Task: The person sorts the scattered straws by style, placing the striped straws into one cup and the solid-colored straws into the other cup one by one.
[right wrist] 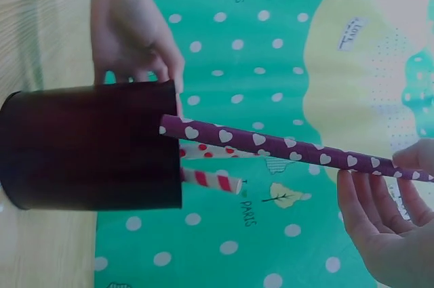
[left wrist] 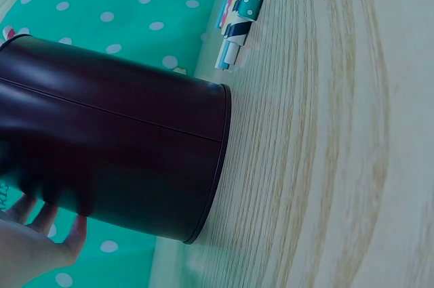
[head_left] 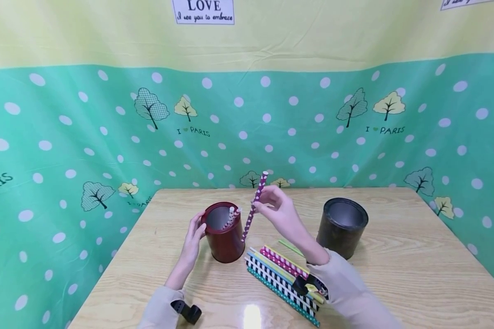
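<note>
A dark red can [head_left: 227,246] stands upright, with a red-and-white striped paper straw [right wrist: 217,181] and a red-dotted white one [right wrist: 224,152] leaning out of its top. My left hand [head_left: 194,237] holds the can at its left side, fingers and thumb around the rim and wall. Between the thumb and fingers of my right hand [head_left: 281,214], a purple paper straw with white hearts [head_left: 254,205] is pinched near its upper part. It slants outside the can's right side in the head view, and its lower end overlaps the can's mouth in the right wrist view.
Several patterned paper straws [head_left: 277,278] lie in a row in front, partly under my right forearm. Beside that forearm lies a green straw [head_left: 291,247]. A black can [head_left: 341,233] stands at the right of the wooden table [head_left: 416,274]. Behind hangs a dotted green curtain [head_left: 230,114].
</note>
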The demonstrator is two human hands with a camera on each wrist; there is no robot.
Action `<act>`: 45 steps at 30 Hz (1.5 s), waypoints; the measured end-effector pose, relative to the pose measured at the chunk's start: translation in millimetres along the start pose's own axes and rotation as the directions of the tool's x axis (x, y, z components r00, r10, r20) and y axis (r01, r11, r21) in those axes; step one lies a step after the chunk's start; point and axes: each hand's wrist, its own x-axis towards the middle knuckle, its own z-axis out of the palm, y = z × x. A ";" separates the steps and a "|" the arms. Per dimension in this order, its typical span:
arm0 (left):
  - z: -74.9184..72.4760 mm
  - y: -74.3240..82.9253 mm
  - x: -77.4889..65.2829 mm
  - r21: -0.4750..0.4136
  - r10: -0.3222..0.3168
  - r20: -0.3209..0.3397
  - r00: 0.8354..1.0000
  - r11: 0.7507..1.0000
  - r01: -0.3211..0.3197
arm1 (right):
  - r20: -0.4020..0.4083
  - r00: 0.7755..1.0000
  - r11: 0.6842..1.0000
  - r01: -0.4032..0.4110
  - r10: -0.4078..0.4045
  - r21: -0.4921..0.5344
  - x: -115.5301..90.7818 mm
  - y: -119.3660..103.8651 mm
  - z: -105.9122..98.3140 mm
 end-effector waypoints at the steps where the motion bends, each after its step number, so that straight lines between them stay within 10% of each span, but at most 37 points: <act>1: 0.0 0.2 0.0 0.003 0.003 -0.001 1.000 1.000 -0.003 | -0.010 1.000 1.000 0.005 -0.004 0.009 0.7 -1.3 1.1; 15: 0.0 3.1 -0.5 0.000 -0.040 0.005 0.999 0.999 0.040 | -0.116 0.992 0.984 0.073 -0.055 0.159 8.0 -7.1 13.6; 45: 0.5 1.1 1.0 -0.015 -0.017 0.003 1.000 1.000 0.017 | -0.098 0.995 0.998 0.041 -0.036 0.051 13.5 0.2 32.2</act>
